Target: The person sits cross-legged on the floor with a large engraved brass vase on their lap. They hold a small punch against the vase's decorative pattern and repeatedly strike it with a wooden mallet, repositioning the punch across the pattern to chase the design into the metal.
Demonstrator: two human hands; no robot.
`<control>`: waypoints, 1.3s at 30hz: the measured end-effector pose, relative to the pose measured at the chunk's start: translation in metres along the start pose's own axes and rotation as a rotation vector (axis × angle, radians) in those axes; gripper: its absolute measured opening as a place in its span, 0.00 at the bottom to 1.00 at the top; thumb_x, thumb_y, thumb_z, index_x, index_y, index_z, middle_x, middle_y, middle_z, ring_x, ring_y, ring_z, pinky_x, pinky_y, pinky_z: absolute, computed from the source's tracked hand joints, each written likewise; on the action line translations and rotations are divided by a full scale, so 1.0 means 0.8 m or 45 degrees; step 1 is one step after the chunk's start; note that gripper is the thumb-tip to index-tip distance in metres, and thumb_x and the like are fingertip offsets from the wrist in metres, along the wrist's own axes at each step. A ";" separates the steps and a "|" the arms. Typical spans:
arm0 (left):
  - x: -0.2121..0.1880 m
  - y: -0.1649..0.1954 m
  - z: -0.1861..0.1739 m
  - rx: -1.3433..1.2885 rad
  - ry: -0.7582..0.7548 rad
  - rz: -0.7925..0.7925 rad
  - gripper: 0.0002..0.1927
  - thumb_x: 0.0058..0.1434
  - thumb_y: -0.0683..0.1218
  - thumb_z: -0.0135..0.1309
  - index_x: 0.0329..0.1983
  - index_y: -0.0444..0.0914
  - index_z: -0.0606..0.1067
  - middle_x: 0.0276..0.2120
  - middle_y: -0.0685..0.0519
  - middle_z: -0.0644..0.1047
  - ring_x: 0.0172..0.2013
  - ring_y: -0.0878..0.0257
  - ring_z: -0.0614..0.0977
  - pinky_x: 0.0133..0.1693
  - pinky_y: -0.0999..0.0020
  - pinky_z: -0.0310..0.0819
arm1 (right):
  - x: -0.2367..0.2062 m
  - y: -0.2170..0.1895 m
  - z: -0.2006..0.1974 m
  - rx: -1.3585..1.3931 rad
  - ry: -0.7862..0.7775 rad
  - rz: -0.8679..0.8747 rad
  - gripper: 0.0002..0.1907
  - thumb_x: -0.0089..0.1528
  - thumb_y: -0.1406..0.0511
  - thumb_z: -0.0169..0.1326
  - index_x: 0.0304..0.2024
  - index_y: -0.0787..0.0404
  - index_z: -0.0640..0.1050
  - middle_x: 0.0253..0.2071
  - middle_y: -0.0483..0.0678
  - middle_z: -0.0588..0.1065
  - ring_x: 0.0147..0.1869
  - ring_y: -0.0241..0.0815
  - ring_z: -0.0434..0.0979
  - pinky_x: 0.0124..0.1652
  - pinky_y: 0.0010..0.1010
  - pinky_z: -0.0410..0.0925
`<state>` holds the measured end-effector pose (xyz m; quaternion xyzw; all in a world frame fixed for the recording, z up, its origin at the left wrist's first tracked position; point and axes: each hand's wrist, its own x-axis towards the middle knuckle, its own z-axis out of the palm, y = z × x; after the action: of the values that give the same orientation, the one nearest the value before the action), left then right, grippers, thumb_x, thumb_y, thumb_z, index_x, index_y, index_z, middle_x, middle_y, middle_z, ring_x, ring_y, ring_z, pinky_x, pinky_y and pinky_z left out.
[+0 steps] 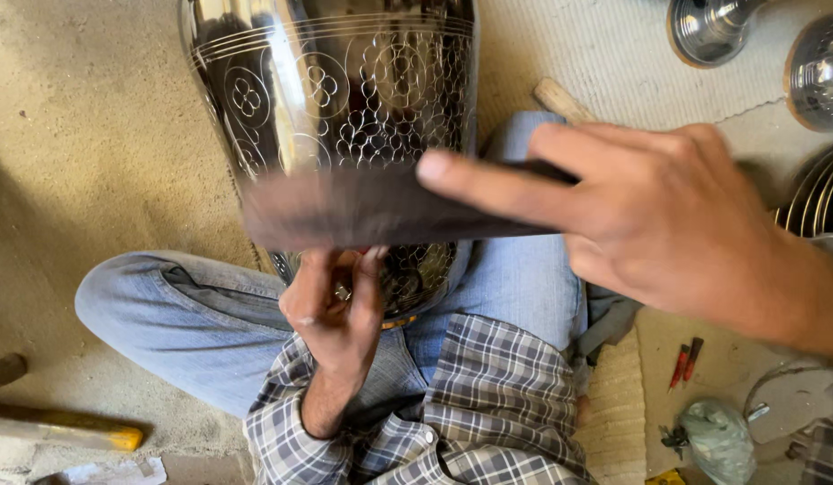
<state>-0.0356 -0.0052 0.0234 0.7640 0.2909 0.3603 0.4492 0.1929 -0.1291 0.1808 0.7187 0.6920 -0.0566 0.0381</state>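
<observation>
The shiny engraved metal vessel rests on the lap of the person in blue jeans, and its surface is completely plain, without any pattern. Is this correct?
Not plain: the head view shows the shiny engraved metal vessel covered with engraved circles and flower shapes. It does rest on the lap, on the blue jeans.

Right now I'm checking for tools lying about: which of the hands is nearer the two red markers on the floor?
Right. The right hand hovers just above the red markers, holding a dark blurred tool; the left hand is far across, at the engraved metal vessel.
</observation>
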 end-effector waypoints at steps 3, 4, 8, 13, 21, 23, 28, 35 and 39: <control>0.002 0.010 0.001 -0.085 0.034 -0.086 0.17 0.65 0.35 0.64 0.57 0.33 0.76 0.26 0.55 0.80 0.22 0.74 0.72 0.25 0.76 0.60 | 0.013 -0.004 -0.021 -0.119 -0.122 -0.004 0.52 0.52 0.71 0.58 0.75 0.30 0.59 0.33 0.42 0.69 0.26 0.37 0.74 0.16 0.32 0.66; 0.002 0.013 0.001 -0.145 0.045 -0.103 0.18 0.65 0.35 0.63 0.57 0.33 0.75 0.30 0.54 0.81 0.24 0.74 0.74 0.26 0.78 0.62 | 0.019 -0.006 -0.025 -0.033 -0.070 0.010 0.51 0.54 0.72 0.58 0.76 0.32 0.60 0.33 0.42 0.69 0.26 0.38 0.73 0.18 0.31 0.66; 0.002 0.016 0.001 -0.150 0.055 -0.116 0.16 0.65 0.36 0.63 0.55 0.33 0.75 0.31 0.54 0.81 0.25 0.76 0.75 0.27 0.80 0.64 | 0.027 -0.009 -0.040 -0.070 -0.196 0.032 0.52 0.51 0.68 0.59 0.75 0.28 0.57 0.31 0.41 0.69 0.24 0.38 0.74 0.17 0.31 0.66; 0.000 0.000 -0.001 -0.216 0.022 -0.162 0.12 0.66 0.36 0.63 0.51 0.32 0.76 0.27 0.52 0.81 0.22 0.74 0.77 0.22 0.83 0.68 | 0.006 -0.003 -0.026 -0.019 -0.165 0.069 0.51 0.52 0.67 0.62 0.74 0.30 0.59 0.32 0.40 0.71 0.27 0.37 0.75 0.19 0.30 0.67; 0.025 -0.018 -0.013 -0.705 -0.171 -0.116 0.19 0.69 0.33 0.60 0.61 0.34 0.71 0.48 0.44 0.83 0.33 0.65 0.88 0.30 0.75 0.89 | -0.053 -0.013 0.101 0.827 0.549 0.358 0.36 0.61 0.72 0.60 0.71 0.64 0.65 0.38 0.48 0.78 0.36 0.36 0.80 0.35 0.28 0.75; 0.032 -0.017 -0.011 -0.583 -0.275 -0.009 0.20 0.71 0.34 0.61 0.64 0.37 0.73 0.47 0.45 0.83 0.39 0.61 0.90 0.37 0.72 0.92 | -0.069 -0.036 0.147 1.165 0.731 0.487 0.27 0.62 0.72 0.63 0.61 0.66 0.68 0.34 0.46 0.78 0.34 0.33 0.80 0.34 0.25 0.75; 0.043 -0.015 -0.001 -0.423 -0.455 0.033 0.23 0.68 0.39 0.62 0.65 0.41 0.71 0.50 0.47 0.83 0.41 0.63 0.89 0.38 0.73 0.89 | -0.108 -0.065 0.220 1.384 0.772 0.836 0.19 0.63 0.73 0.65 0.51 0.67 0.70 0.30 0.48 0.75 0.30 0.35 0.76 0.32 0.25 0.72; 0.053 -0.020 0.010 -0.078 -0.505 0.346 0.23 0.68 0.42 0.62 0.65 0.47 0.73 0.48 0.56 0.85 0.36 0.68 0.88 0.31 0.72 0.85 | -0.128 -0.053 0.168 1.247 0.848 0.722 0.29 0.63 0.76 0.63 0.62 0.69 0.64 0.36 0.48 0.77 0.38 0.37 0.80 0.40 0.27 0.75; 0.056 -0.018 0.007 -0.114 -0.551 0.357 0.24 0.67 0.42 0.62 0.66 0.46 0.71 0.49 0.56 0.85 0.37 0.67 0.88 0.32 0.73 0.85 | -0.119 -0.041 0.129 1.168 0.960 0.609 0.45 0.64 0.79 0.64 0.76 0.66 0.52 0.42 0.51 0.76 0.42 0.38 0.81 0.45 0.30 0.78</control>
<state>-0.0070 0.0329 0.0219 0.8356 0.0630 0.2598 0.4799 0.1537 -0.2357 0.0920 0.7670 0.3840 -0.0802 -0.5078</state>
